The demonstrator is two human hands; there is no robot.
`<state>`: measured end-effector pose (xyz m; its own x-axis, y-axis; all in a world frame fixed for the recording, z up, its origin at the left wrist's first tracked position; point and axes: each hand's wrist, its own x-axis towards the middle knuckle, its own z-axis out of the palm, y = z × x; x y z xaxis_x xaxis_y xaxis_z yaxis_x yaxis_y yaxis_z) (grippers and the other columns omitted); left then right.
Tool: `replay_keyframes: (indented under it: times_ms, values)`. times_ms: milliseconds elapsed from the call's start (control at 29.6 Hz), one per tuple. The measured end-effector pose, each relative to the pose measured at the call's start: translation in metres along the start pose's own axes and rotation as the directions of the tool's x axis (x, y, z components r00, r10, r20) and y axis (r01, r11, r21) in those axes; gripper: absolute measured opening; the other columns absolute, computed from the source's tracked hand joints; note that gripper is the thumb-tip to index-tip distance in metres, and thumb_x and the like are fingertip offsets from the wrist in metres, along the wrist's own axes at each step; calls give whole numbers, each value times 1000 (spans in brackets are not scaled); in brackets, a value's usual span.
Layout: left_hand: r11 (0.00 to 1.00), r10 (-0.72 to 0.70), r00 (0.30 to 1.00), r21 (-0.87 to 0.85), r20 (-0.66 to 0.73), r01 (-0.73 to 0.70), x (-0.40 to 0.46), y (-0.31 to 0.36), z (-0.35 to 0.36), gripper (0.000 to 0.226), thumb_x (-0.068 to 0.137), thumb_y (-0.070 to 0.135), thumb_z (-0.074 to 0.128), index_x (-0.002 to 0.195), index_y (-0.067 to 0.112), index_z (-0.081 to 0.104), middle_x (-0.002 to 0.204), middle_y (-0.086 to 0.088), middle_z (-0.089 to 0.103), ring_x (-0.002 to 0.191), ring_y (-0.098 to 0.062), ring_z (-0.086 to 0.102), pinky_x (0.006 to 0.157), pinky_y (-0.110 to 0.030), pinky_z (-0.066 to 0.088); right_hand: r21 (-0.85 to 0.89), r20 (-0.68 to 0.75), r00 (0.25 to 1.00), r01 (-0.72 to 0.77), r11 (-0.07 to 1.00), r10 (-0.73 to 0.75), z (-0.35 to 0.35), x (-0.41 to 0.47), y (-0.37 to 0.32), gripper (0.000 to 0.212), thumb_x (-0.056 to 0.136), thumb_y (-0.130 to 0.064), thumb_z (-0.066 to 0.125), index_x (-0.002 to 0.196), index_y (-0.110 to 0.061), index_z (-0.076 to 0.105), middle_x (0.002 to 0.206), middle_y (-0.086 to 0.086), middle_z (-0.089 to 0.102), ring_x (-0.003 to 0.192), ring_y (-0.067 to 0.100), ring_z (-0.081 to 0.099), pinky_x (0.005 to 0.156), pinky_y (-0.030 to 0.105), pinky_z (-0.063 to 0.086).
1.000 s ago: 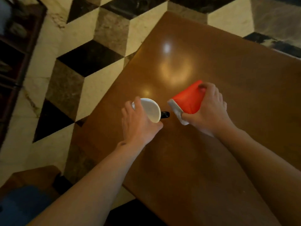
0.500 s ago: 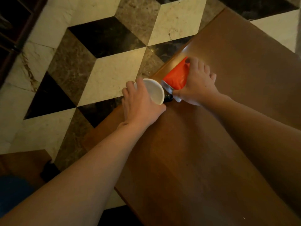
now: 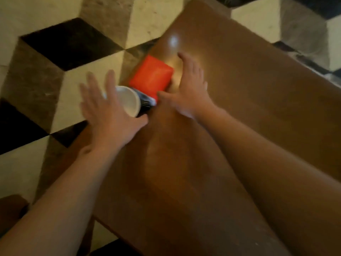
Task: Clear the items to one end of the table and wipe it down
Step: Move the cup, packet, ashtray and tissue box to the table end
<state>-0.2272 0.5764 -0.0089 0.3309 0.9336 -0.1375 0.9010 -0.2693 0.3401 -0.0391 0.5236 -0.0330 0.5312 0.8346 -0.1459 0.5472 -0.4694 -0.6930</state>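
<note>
Both hands have let go since half a second ago — the left hand (image 3: 108, 115) now hovers with fingers spread over the white round cup (image 3: 127, 102), no longer gripping it, and the right hand (image 3: 188, 89) lies flat with straight fingers beside the red rectangular packet (image 3: 152, 76) instead of clasping it. Cup and packet sit together at the left edge of the glossy brown wooden table (image 3: 249, 108), a small dark item (image 3: 145, 103) between them — too blurred to identify.

An indoor room, perhaps a home or café; polished wooden table (image 3: 239, 108); cube-patterned marble floor (image 3: 55, 43).
</note>
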Motion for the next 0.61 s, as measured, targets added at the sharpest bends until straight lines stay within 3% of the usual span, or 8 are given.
replay_keyframes:
  times_ms: [68,135,237,304,406,541,609]
  values:
    - [980,145,974,-110,-175,-166,-37,38,2,112,69,50,81,158,29,16,169,-17,4,154,-43,2,119,-64,15,56,-136,988,-62,997,69,-24,-49,27,99,70,-50,77,152,-24,28,158,2,29,143,26,29,112,55,31]
    - [929,261,938,-207,-228,-308,-87,96,19,97,73,47,72,155,28,25,167,-17,11,154,-41,9,120,-59,17,85,-189,966,-162,983,176,-56,-107,67,89,76,-45,77,149,-24,30,154,-1,32,141,20,29,114,53,33]
    - [869,388,915,-288,-112,-403,-153,165,50,94,78,37,78,155,27,25,168,-18,10,155,-37,7,123,-52,10,94,-244,912,-316,944,330,-97,-182,116,81,82,-44,75,147,-28,29,154,-6,30,142,13,26,116,49,33]
    - [825,426,901,-372,-82,-424,-192,208,69,101,79,37,81,156,30,16,169,-20,6,156,-35,1,123,-50,5,32,-370,836,-425,905,406,-142,-229,158,78,82,-41,75,145,-29,29,155,-6,27,143,14,25,117,49,33]
    - [779,527,850,-414,22,-472,-279,278,102,112,77,48,81,160,32,6,170,-18,-1,157,-34,-6,122,-59,7,55,-572,612,-636,770,546,-225,-338,231,76,82,-36,76,143,-26,32,154,-1,30,143,21,27,115,55,31]
    - [732,643,739,-446,202,-515,-336,331,147,126,69,59,82,160,45,-4,170,-4,-14,156,-30,-14,117,-67,8,108,-634,445,-759,642,633,-294,-416,293,76,81,-41,75,143,-22,34,155,3,30,145,26,25,115,58,23]
    - [719,687,665,-412,293,-560,-349,358,168,128,67,63,82,156,52,-9,169,1,-20,155,-31,-16,116,-68,10,64,-598,431,-815,576,675,-321,-437,321,84,80,-48,75,147,-22,31,161,4,21,149,28,19,117,58,19]
